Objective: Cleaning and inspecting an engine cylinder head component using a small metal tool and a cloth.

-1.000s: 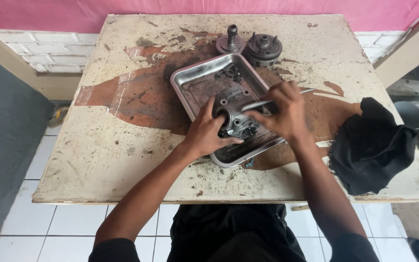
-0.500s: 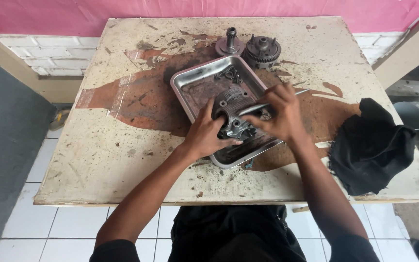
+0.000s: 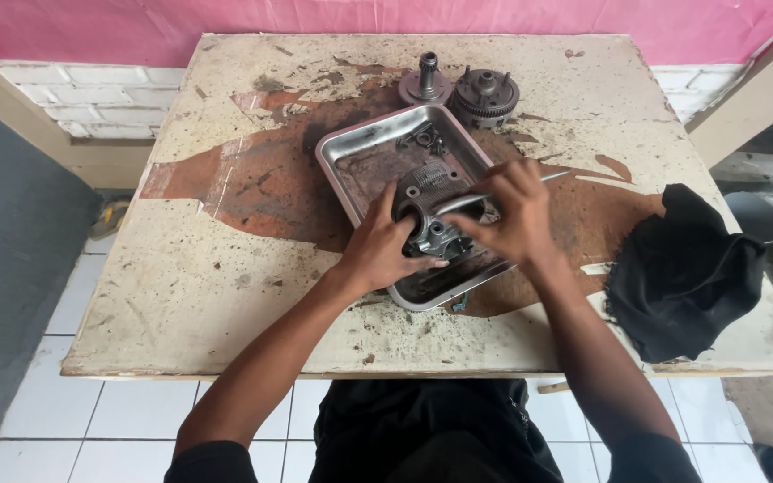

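Steadying an oily engine part in the tray

We are clamping the metal part point(image 3: 436, 234) with our left hand point(image 3: 378, 253), our right hand point(image 3: 505, 213) gripping a slim tool point(image 3: 530, 182); it looks heavy, rigid and slippery, best held by its rim.

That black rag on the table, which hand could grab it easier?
Probably the right hand: the black rag lies on its side of the table. The left hand is farther away, steadying the metal part.

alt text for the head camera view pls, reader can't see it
Seen from above, a person's left hand steadies a grey metal engine part in a steel tray while the right hand works a slim metal tool on it. The tray sits on a worn, stained table, with two gear parts behind it and a black cloth at right.
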